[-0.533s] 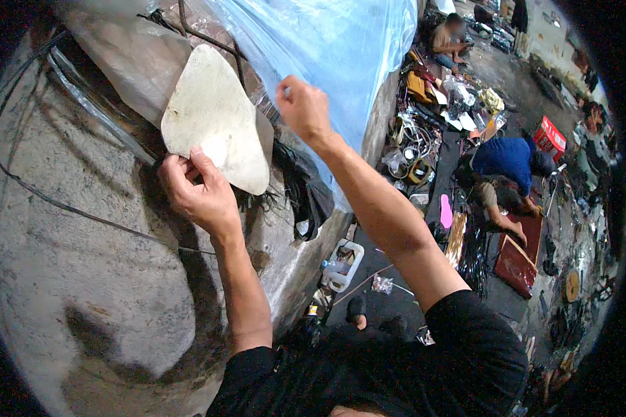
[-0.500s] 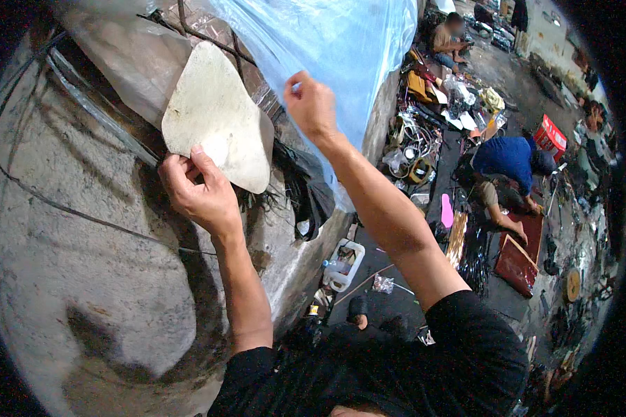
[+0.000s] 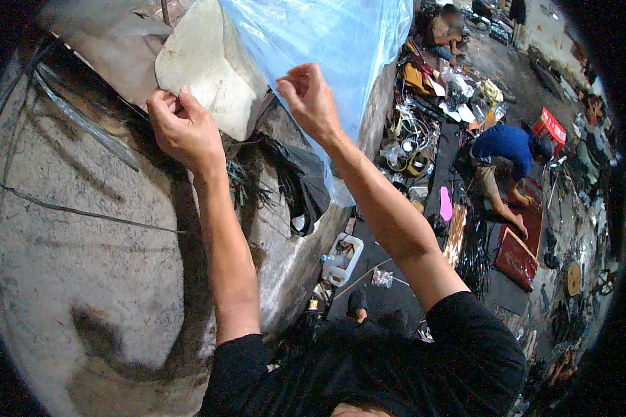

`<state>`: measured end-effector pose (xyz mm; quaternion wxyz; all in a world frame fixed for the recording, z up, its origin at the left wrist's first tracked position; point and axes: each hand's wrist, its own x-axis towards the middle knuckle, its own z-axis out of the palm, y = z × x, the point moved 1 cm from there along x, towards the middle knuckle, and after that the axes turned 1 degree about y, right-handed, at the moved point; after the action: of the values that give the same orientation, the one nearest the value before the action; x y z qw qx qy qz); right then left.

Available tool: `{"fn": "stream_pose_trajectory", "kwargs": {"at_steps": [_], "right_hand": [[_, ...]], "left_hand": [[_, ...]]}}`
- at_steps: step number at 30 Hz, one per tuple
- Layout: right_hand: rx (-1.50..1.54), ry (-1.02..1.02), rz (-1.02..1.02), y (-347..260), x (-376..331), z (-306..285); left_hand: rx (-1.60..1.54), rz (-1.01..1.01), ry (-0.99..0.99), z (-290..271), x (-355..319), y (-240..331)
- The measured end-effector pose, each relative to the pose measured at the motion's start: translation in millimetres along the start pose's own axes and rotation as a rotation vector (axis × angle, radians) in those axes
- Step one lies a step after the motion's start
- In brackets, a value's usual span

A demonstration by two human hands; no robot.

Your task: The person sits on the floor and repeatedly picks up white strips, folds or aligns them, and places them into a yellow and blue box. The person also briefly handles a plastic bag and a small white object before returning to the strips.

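A stiff off-white sheet (image 3: 205,66), cut with curved edges, stands tilted near the top. My left hand (image 3: 188,128) pinches its lower edge between thumb and fingers. Right of the sheet, my right hand (image 3: 309,104) is raised before a blue plastic sheet (image 3: 341,42). Its fingers are loosely curled and somewhat blurred, with a gap at the thumb and nothing visible in them. Behind the off-white sheet lies cloudy plastic (image 3: 115,52). Below it hangs a dark plastic bag (image 3: 302,184).
A rough concrete surface (image 3: 90,257) fills the left, crossed by a thin cable (image 3: 97,214). Down on the right, a person in blue (image 3: 501,151) bends over a dark red panel (image 3: 516,260). Another person (image 3: 444,31) sits farther back. A cut white container (image 3: 344,258) stands below.
My left hand and the off-white sheet have moved up and slightly left. My right hand's fingers have loosened from a rounder curl. The person in blue has shifted a little.
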<state>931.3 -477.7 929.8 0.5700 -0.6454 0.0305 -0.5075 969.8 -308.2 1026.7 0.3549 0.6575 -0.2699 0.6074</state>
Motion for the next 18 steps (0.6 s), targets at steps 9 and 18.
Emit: {"fn": "stream_pose_trajectory", "kwargs": {"at_steps": [9, 18], "right_hand": [[-0.037, -0.324, -0.191, -3, -4, 23], [-0.261, -0.231, -0.333, -12, -12, 37]], "left_hand": [[0.008, -0.115, -0.333, -17, 25, 4], [0.042, -0.152, -0.435, -32, 33, 9]]}}
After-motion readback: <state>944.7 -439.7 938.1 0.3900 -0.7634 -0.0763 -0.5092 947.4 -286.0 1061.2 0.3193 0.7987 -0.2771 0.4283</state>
